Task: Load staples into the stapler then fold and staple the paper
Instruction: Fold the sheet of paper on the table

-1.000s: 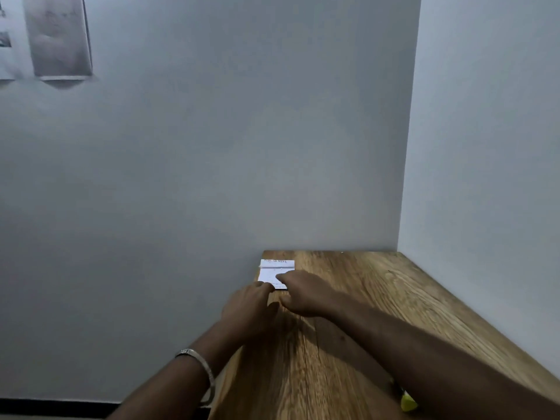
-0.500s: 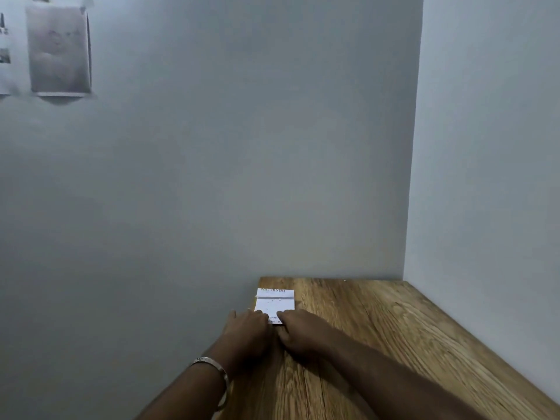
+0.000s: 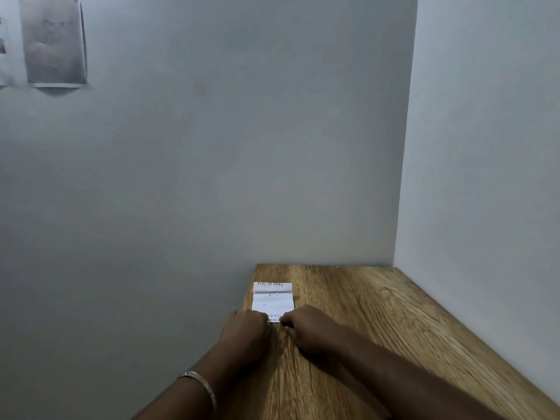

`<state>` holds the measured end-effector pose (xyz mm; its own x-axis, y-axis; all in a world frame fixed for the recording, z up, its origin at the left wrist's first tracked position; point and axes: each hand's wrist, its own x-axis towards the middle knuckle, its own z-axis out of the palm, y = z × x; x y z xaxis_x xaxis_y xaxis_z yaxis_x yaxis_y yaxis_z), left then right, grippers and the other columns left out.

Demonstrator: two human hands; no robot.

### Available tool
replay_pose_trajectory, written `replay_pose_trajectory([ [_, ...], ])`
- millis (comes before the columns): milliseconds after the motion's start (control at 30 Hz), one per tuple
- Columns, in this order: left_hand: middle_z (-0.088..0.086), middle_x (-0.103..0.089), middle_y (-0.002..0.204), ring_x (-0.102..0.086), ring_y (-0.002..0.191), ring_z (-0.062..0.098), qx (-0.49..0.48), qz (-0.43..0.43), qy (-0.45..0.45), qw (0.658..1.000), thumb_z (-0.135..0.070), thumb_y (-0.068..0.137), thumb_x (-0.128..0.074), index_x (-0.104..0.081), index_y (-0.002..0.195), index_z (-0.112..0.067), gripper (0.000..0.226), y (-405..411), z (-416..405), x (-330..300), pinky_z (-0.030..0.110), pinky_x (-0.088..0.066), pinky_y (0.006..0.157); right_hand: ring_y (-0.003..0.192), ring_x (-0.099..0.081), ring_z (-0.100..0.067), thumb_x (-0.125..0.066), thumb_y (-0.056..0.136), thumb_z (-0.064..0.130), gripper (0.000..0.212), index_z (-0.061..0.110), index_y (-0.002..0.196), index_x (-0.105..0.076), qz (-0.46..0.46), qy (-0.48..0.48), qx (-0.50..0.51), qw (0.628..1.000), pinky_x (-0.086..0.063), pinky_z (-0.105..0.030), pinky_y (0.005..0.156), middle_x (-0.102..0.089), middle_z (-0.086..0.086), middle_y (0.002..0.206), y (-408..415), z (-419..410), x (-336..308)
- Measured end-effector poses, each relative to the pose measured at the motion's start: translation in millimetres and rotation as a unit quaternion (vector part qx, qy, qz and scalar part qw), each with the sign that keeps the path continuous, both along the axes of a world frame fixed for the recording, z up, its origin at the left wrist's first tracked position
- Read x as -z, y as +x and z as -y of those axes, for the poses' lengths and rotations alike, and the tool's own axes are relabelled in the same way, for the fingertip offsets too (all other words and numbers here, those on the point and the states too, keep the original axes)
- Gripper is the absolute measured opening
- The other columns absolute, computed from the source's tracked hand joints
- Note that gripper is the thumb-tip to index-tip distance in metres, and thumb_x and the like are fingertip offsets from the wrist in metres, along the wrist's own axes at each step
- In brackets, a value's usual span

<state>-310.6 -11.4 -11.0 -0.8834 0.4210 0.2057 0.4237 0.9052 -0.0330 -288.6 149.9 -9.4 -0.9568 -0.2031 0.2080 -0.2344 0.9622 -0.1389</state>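
A small white folded paper (image 3: 272, 300) with printed text lies flat near the far left corner of the wooden table (image 3: 378, 328). A crease runs across its far part. My left hand (image 3: 247, 328) and my right hand (image 3: 306, 327) sit side by side at the paper's near edge, fingers curled down onto that edge. The fingertips are hidden under the knuckles, so the exact hold is unclear. No stapler or staples are in view.
The table fits into a corner, with a grey wall behind and a white wall (image 3: 485, 147) on the right. Its left edge drops off beside my left hand. A grey sheet (image 3: 54, 40) hangs high on the back wall.
Both hands have slid back toward me along the paper, uncovering more of it; they now sit at its near edge. The view has also shifted, the table sitting lower than a second ago.
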Motion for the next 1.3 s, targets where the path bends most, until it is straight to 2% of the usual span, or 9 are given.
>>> replay_pose_trajectory([
  [167, 0.009, -0.072, 0.107, -0.068, 0.093, 0.025, 0.005, 0.005, 0.009, 1.000, -0.028, 0.100, -0.042, -0.067, 0.106, -0.011, 0.031, 49, 0, -3, 0.042, -0.046, 0.098, 0.103, -0.064, -0.021, -0.050, 0.099, 0.014, 0.029, 0.019, 0.123, -0.066, 0.005, 0.001, -0.012, 1.000, -0.054, -0.036, 0.089, -0.069, -0.005, 0.119, 53, -4, -2],
  [300, 0.009, -0.071, 0.099, -0.066, 0.080, 0.021, 0.008, 0.000, 0.006, 1.000, -0.022, 0.099, -0.042, -0.067, 0.102, -0.009, 0.028, 95, 3, -3, 0.031, -0.045, 0.067, 0.103, -0.063, -0.021, -0.048, 0.100, 0.021, 0.030, 0.022, 0.125, -0.064, 0.005, 0.010, -0.031, 0.999, -0.053, -0.037, 0.088, -0.069, -0.004, 0.119, 105, -6, -7],
  [433, 0.009, -0.071, 0.091, -0.061, 0.070, 0.022, 0.029, -0.028, -0.034, 0.999, -0.020, 0.099, -0.043, -0.066, 0.093, -0.008, 0.027, 141, 11, -4, 0.034, -0.044, 0.062, 0.102, -0.064, -0.023, -0.047, 0.100, 0.022, 0.028, 0.023, 0.121, -0.066, 0.003, 0.033, -0.059, 0.998, -0.050, -0.036, 0.083, -0.070, -0.004, 0.115, 152, -3, -14],
  [633, 0.007, -0.070, 0.089, -0.066, 0.077, 0.024, 0.051, 0.003, 0.005, 0.999, -0.021, 0.098, -0.045, -0.067, 0.086, -0.010, 0.027, 197, 26, -9, 0.042, -0.056, 0.071, 0.097, -0.064, -0.024, -0.049, 0.098, 0.029, 0.023, 0.022, 0.109, -0.067, -0.029, 0.064, -0.094, 0.993, -0.049, -0.036, 0.080, -0.072, -0.004, 0.106, 221, 1, -15],
  [833, -0.001, -0.070, 0.108, -0.064, 0.092, 0.016, 0.116, -0.005, 0.035, 0.993, -0.031, 0.098, -0.049, -0.072, 0.109, -0.022, 0.027, 236, 44, -11, 0.035, -0.054, 0.077, 0.090, -0.064, -0.020, -0.056, 0.094, 0.029, 0.017, 0.017, 0.094, -0.068, -0.033, 0.077, -0.155, 0.984, -0.046, -0.033, 0.074, -0.073, -0.001, 0.096, 261, 0, -20],
  [967, -0.003, -0.068, 0.118, -0.063, 0.101, 0.015, 0.130, -0.009, 0.048, 0.990, -0.033, 0.095, -0.056, -0.066, 0.120, -0.026, 0.028, 241, 48, -10, 0.028, -0.047, 0.076, 0.110, -0.062, -0.019, -0.063, 0.093, 0.030, 0.028, 0.016, 0.117, -0.069, -0.024, 0.022, -0.146, 0.989, -0.048, -0.034, 0.091, -0.071, -0.002, 0.118, 259, -2, -18],
  [1067, -0.005, -0.063, 0.130, -0.061, 0.112, 0.017, 0.130, -0.029, 0.058, 0.989, -0.038, 0.091, -0.062, -0.061, 0.126, -0.028, 0.036, 241, 50, -11, 0.032, -0.049, 0.086, 0.126, -0.051, -0.013, -0.069, 0.089, 0.033, 0.048, 0.019, 0.133, -0.060, -0.035, -0.021, -0.126, 0.991, -0.038, -0.026, 0.103, -0.060, 0.003, 0.137, 252, -4, -18],
  [1200, -0.005, -0.059, 0.136, -0.059, 0.119, 0.018, 0.113, -0.031, 0.045, 0.992, -0.042, 0.089, -0.065, -0.059, 0.130, -0.027, 0.044, 236, 55, -19, 0.036, -0.050, 0.095, 0.120, -0.051, -0.012, -0.073, 0.084, 0.041, 0.052, 0.022, 0.131, -0.060, -0.046, -0.011, -0.104, 0.994, -0.037, -0.024, 0.094, -0.059, 0.005, 0.131, 245, -5, -18],
  [1300, -0.004, -0.065, 0.125, -0.060, 0.111, 0.015, 0.109, 0.031, 0.045, 0.993, -0.046, 0.086, -0.068, -0.067, 0.122, -0.026, 0.041, 231, 59, -25, 0.037, -0.051, 0.091, 0.107, -0.060, -0.013, -0.075, 0.084, 0.039, 0.037, 0.020, 0.116, -0.071, -0.031, 0.002, -0.105, 0.994, -0.040, -0.023, 0.081, -0.068, 0.002, 0.116, 243, -4, -21],
])
